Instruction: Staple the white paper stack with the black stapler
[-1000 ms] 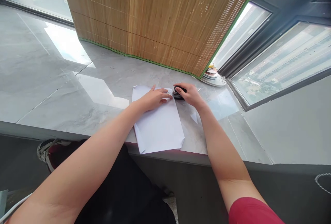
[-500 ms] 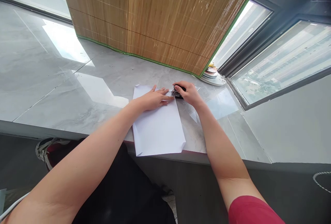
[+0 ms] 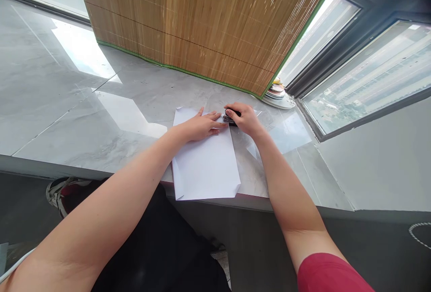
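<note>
White paper (image 3: 208,166) with folded edges and corners lies on the grey marbled ledge, its near end jutting past the front edge. My left hand (image 3: 204,126) rests flat on its upper part, fingers spread toward the right. At the paper's top right corner sits a small black stapler (image 3: 230,119). My right hand (image 3: 247,119) is wrapped round it from the right, with the thumb on top. The stapler's jaw end reaches the paper's edge close to my left fingertips. Whether its jaws are pressed together I cannot tell.
A bamboo blind (image 3: 202,22) with green edging hangs down to the ledge (image 3: 134,76) behind the paper. Stacked round items (image 3: 278,94) stand by its lower right corner. A dark window frame (image 3: 323,63) borders the right side. A shoe (image 3: 59,193) shows below on the left.
Both hands, the paper and the stapler keep nearly the same places relative to each other. The whole view has shifted very slightly.
</note>
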`<state>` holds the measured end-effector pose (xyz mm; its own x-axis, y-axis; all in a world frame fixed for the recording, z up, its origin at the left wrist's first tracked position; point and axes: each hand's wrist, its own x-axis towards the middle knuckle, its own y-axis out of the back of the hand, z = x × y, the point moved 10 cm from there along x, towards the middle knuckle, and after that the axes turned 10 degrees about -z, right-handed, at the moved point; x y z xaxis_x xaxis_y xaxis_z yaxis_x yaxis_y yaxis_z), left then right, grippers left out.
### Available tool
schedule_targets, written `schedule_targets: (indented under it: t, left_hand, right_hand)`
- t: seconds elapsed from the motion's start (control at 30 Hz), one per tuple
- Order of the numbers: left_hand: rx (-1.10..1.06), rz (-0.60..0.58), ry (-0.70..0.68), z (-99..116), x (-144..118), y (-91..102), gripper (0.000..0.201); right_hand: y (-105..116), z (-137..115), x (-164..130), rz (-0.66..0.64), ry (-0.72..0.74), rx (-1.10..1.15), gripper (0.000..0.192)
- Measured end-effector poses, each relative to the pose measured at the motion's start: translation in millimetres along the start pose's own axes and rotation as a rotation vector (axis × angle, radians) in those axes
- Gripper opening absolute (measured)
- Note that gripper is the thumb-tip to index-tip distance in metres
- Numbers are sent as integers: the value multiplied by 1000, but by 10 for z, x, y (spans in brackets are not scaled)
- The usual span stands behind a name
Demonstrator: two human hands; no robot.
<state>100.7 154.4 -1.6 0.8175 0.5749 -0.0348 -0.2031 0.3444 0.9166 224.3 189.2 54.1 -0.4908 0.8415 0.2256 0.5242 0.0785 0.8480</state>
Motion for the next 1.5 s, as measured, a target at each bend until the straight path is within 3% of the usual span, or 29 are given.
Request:
schedule_targets:
  t: [0.93, 1.2, 1.5]
  left_hand:
    - [-49, 18, 7, 19, -10, 43, 44]
    - [23, -19, 6, -1, 15, -14, 48]
    - [2, -19, -16, 24, 15, 0, 46]
  right_hand:
    - [-75, -49, 30, -66, -58, -109, 29]
    - [-63, -96, 14, -72, -108, -115, 30]
    - [-116, -95, 15, -104, -173, -249, 30]
